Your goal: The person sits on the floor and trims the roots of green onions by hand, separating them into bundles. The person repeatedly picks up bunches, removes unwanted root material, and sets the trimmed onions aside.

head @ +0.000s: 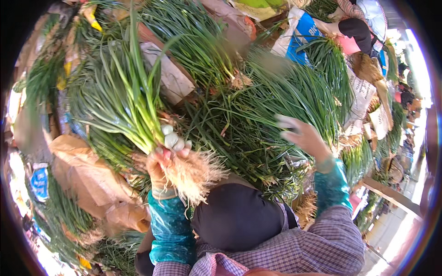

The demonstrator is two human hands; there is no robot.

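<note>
My left hand grips a bunch of long green onion-like plants around its pale stem ends. The shaggy, light-brown roots hang toward my lap, while the green leaves fan up and left. White coverings wrap several of this hand's fingertips. To the right, my right hand is slightly blurred, its fingers apart and pointing left over loose green leaves. Nothing shows between those fingers, and whether they touch the leaves I cannot tell.
More bunches lie at the back and right. A crumpled brown paper sheet lies at the left. My dark-covered knee is below the roots. Another person's arm shows at the upper right. A wooden plank juts out at right.
</note>
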